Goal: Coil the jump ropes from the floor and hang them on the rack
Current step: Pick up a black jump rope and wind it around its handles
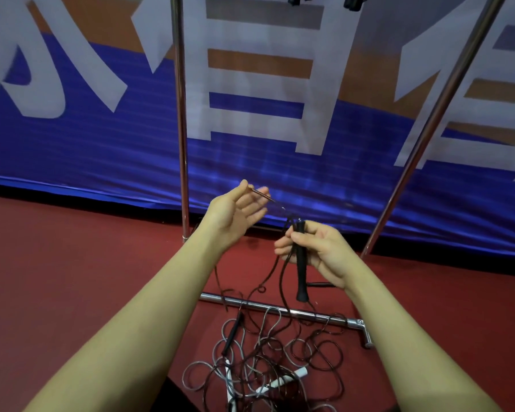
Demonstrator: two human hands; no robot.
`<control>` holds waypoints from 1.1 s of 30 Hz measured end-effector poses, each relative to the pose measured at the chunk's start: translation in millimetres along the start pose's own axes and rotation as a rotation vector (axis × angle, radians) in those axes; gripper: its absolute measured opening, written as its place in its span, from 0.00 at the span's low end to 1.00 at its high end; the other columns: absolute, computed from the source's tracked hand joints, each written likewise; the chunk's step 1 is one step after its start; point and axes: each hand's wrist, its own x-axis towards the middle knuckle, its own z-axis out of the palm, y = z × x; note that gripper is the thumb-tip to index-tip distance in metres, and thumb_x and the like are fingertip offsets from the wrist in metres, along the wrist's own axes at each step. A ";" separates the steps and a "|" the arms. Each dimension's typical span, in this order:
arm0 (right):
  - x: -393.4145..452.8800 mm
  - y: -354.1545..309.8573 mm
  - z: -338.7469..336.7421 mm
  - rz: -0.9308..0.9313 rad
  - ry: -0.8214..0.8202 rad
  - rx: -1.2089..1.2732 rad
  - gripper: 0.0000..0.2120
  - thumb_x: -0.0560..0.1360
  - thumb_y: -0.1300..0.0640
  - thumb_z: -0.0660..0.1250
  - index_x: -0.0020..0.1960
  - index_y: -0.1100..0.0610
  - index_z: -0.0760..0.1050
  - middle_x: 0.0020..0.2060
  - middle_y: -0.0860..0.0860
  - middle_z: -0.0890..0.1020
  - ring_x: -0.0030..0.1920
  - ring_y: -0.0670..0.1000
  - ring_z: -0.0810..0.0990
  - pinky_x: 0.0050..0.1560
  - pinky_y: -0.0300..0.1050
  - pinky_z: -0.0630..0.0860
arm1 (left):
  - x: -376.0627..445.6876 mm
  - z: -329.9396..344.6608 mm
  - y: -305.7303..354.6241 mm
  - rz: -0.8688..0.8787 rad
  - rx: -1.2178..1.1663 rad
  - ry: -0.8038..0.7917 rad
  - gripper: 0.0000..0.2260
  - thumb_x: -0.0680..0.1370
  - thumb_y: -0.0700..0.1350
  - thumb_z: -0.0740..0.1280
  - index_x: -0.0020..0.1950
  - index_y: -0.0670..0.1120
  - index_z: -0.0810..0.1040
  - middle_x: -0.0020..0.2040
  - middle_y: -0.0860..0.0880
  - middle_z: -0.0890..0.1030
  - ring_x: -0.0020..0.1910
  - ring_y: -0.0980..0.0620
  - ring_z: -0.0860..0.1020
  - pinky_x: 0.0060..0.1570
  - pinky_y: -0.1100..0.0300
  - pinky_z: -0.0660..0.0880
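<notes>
My right hand [318,248] grips the upright black handle [301,269] of a dark jump rope, with loops of its cord held against the handle. My left hand [238,208] is raised palm-up and pinches the thin dark cord [275,202] between thumb and forefinger; the cord runs taut to the handle's top. The rest of this rope drops to a tangled pile [268,361] on the red floor, mixed with a grey rope, a second black handle [232,334] and white handles [283,380]. The metal rack [181,114] stands right behind my hands.
The rack's two chrome uprights rise left and right [434,120], and its base bar [280,310] lies across the floor under the ropes. Black items hang at the top edge [351,3]. A blue and orange banner [72,150] covers the wall behind.
</notes>
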 end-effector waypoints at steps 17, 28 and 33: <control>3.3 -14.4 -11.4 -0.196 0.237 0.384 0.06 0.78 0.65 0.59 0.47 0.60 0.74 0.41 0.56 0.85 0.42 0.53 0.85 0.45 0.47 0.82 | -18.7 2.5 -25.6 -0.147 0.736 -0.311 0.05 0.77 0.34 0.66 0.43 0.42 0.76 0.36 0.48 0.82 0.36 0.54 0.82 0.39 0.61 0.80; 0.8 1.0 0.4 0.016 0.021 0.146 0.07 0.79 0.64 0.58 0.46 0.61 0.74 0.41 0.58 0.85 0.40 0.53 0.84 0.41 0.42 0.81 | -6.1 12.4 0.5 0.052 0.100 -0.086 0.07 0.80 0.35 0.59 0.43 0.41 0.73 0.39 0.44 0.85 0.39 0.50 0.84 0.39 0.60 0.81; -4.7 1.7 1.1 0.063 -0.115 -0.062 0.07 0.77 0.65 0.61 0.49 0.60 0.77 0.41 0.54 0.85 0.43 0.51 0.84 0.46 0.42 0.80 | 2.4 6.8 4.6 0.155 -0.084 0.065 0.05 0.81 0.34 0.57 0.46 0.37 0.70 0.42 0.39 0.82 0.37 0.48 0.84 0.39 0.58 0.82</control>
